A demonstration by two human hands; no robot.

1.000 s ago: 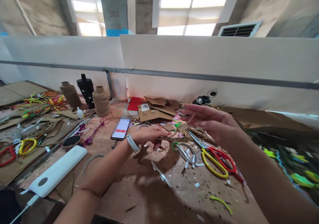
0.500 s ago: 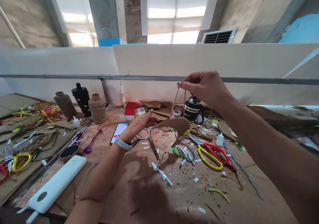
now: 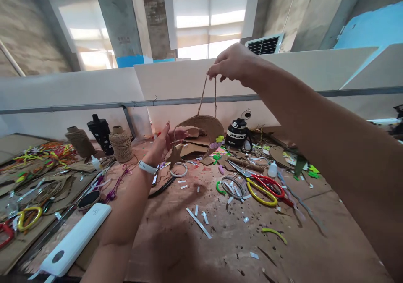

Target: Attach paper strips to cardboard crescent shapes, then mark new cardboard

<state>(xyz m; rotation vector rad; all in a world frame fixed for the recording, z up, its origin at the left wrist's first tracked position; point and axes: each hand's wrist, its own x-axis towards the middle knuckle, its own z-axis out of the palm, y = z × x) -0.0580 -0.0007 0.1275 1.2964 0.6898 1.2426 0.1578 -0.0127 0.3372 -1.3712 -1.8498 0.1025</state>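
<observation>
My right hand (image 3: 234,62) is raised, fingertips pinched on a twine loop (image 3: 215,96). From that loop hangs a brown crescent-shaped ornament (image 3: 216,125), wrapped in twine along its upper edge. Small yellow and purple flowers (image 3: 218,141) sit at its lower right, and a brown star (image 3: 174,156) dangles at its left side. My left hand (image 3: 163,142) is beside the left end of the crescent, fingers stretched out and apart. Whether it touches the ornament I cannot tell. A white watch (image 3: 147,168) is on the left wrist.
Red and yellow scissors (image 3: 261,186) lie right of centre, near a wire ring (image 3: 233,187) and a small glue bottle (image 3: 272,169). Behind stands a black bottle (image 3: 236,134). Twine spools (image 3: 120,144), a white power bank (image 3: 75,239) and cut scraps (image 3: 199,223) occupy the left and middle.
My right hand has lifted the loop higher and slightly left, and the ornament now hangs upright above the table. My left hand has risen a little, fingers spread. The view has shifted slightly.
</observation>
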